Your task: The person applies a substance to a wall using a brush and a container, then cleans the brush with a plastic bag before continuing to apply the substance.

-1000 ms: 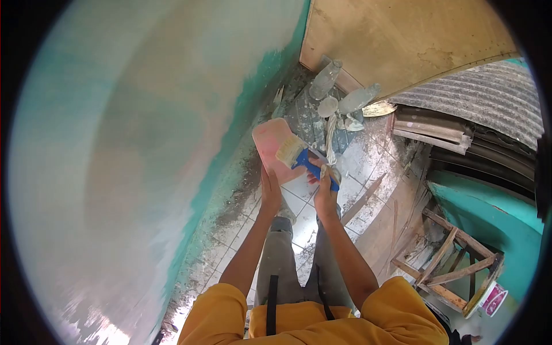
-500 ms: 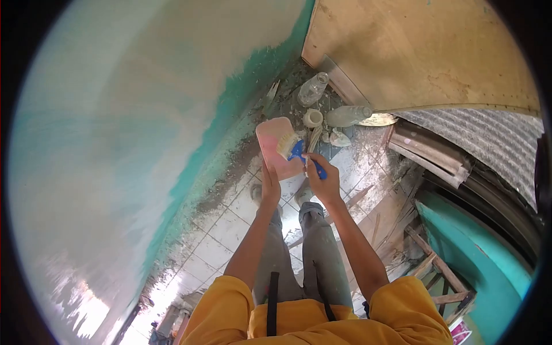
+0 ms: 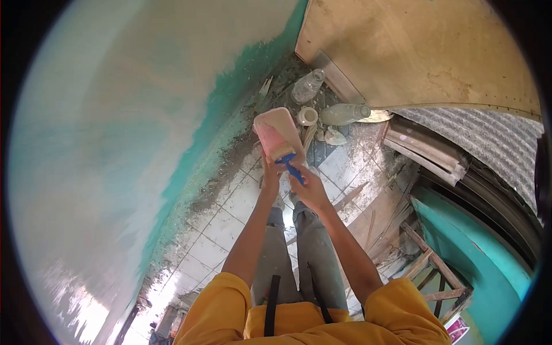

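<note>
My left hand (image 3: 270, 177) grips the near left edge of a shallow pink plastic tub (image 3: 275, 119), tilted so its inside shows. Wrapped around the blue handle of a wide paintbrush (image 3: 286, 158) is my right hand (image 3: 310, 188). The brush's pale bristles lie over the near part of the tub, pointing away from me. Both hands are close together in front of my legs, above the tiled floor.
A wall (image 3: 132, 98), whitish over turquoise, rises on the left. Beyond the tub are a standing glass bottle (image 3: 307, 86), another bottle (image 3: 345, 115) and a small white pot (image 3: 307, 117). A wooden frame (image 3: 440, 270) stands at right, below a tan panel (image 3: 414, 52).
The brush has moved down and left over the tub's near end, its handle now pointing more toward me. My right hand has come closer to my left.
</note>
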### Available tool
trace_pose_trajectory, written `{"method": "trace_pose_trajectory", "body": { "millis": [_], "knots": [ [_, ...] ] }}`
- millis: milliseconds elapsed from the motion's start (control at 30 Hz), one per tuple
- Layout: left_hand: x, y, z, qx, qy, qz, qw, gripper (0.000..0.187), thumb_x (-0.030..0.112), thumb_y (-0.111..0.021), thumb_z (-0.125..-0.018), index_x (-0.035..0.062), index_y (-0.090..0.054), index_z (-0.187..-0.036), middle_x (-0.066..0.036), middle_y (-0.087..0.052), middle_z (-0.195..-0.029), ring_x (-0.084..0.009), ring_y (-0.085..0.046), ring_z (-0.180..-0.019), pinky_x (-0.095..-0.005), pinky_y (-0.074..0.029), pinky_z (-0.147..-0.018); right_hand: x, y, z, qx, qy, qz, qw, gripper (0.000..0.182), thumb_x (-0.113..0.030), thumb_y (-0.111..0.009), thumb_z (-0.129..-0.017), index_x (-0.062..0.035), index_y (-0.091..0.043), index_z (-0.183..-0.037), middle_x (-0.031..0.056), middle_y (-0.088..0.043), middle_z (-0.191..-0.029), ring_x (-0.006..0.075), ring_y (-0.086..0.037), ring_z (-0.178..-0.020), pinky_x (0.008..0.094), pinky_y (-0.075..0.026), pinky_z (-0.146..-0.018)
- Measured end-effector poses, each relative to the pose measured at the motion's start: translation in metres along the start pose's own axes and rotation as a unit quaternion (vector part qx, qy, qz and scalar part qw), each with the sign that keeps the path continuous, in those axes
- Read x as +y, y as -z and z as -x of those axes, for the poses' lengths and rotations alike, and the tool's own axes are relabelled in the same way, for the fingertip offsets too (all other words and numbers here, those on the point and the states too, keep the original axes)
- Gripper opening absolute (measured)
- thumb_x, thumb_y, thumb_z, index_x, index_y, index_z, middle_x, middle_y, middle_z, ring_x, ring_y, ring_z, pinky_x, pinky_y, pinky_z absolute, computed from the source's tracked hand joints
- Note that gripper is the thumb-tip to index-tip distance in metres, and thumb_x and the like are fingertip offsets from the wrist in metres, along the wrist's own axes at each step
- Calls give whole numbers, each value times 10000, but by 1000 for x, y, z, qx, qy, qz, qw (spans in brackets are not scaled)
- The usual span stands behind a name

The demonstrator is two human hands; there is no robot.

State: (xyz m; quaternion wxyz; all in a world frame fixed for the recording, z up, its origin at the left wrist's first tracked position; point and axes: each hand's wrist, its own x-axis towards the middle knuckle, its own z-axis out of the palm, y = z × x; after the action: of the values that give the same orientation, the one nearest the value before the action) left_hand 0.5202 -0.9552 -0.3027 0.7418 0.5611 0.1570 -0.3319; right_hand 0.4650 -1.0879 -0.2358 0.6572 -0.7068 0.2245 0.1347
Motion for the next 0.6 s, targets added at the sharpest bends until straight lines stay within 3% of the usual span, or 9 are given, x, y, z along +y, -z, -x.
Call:
{"method": "trace_pose_trajectory", "body": {
  "millis": [100, 233, 300, 367, 400, 467, 500, 567, 600],
  "knots": [
    [-9, 6, -4, 19, 19, -15, 1000, 832, 722, -265, -969, 209, -48, -1587, -125, -343, -1505, -287, -397, -1356, -465, -298, -1143, 14, -1, 15, -21, -50, -30, 998, 440, -227, -635, -930, -17, -568, -1311, 92, -682, -857, 145, -627, -631, 284, -497, -619],
    [-15, 6, -7, 34, 32, 2, 999, 823, 711, -272, -976, 189, -81, -1583, -116, -351, -1501, -275, -402, -1350, -450, -310, -1133, 17, 10, 23, 14, -30, -67, 997, 412, -273, -515, -991, -55, -557, -1338, 83, -671, -799, 134, -618, -610, 306, -492, -587],
    [-14, 9, -8, 25, 41, -27, 999, 834, 719, -273, -971, 177, -102, -1582, -116, -333, -1519, -285, -387, -1367, -451, -318, -1133, 25, 23, 16, 58, -29, -47, 997, 386, -289, -485, -998, -67, -571, -1302, 84, -664, -752, 163, -609, -579, 307, -497, -599],
    [-15, 12, -10, 22, 52, -38, 998, 835, 720, -275, -970, 173, -116, -1579, -111, -316, -1534, -286, -381, -1373, -452, -331, -1126, 49, 36, -1, 178, -82, -13, 981, 363, -276, -556, -958, -68, -577, -1255, 113, -660, -820, 210, -628, -630, 323, -511, -627],
    [-15, 13, -11, 19, 61, -49, 997, 835, 722, -277, -968, 169, -130, -1577, -107, -299, -1549, -287, -375, -1379, -454, -344, -1118, 52, 37, -8, 180, -84, -16, 980, 363, -276, -556, -958, -68, -577, -1255, 113, -660, -820, 210, -628, -630, 323, -511, -627],
    [-10, 11, -10, 26, 58, -56, 996, 836, 720, -280, -969, 164, -136, -1576, -102, -280, -1564, -287, -373, -1380, -452, -362, -1105, 55, 34, -22, 166, 9, 226, 960, 369, -259, -639, -896, -46, -588, -1193, 158, -646, -939, 270, -653, -754, 370, -526, -669],
    [-7, 10, -9, 33, 54, -62, 996, 836, 718, -283, -970, 158, -141, -1574, -98, -262, -1578, -287, -370, -1382, -449, -381, -1093, 56, 31, -26, 166, 8, 223, 961, 369, -259, -639, -896, -46, -588, -1193, 158, -646, -939, 270, -653, -754, 370, -526, -669],
    [2, 10, -6, 28, 67, -73, 995, 836, 712, -285, -973, 153, -134, -1576, -96, -244, -1590, -287, -365, -1387, -449, -391, -1085, 58, 24, -30, 138, 72, 401, 903, 432, -256, -708, -828, -34, -587, -1178, 175, -621, -1023, 332, -643, -877, 425, -524, -744],
    [2, 11, -6, 21, 78, -82, 993, 836, 707, -287, -976, 149, -126, -1577, -94, -227, -1601, -287, -359, -1392, -449, -401, -1077, 64, 22, -32, 139, 71, 400, 903, 432, -256, -708, -828, -34, -587, -1178, 175, -621, -1023, 332, -643, -877, 425, -524, -744]
  ]
}}
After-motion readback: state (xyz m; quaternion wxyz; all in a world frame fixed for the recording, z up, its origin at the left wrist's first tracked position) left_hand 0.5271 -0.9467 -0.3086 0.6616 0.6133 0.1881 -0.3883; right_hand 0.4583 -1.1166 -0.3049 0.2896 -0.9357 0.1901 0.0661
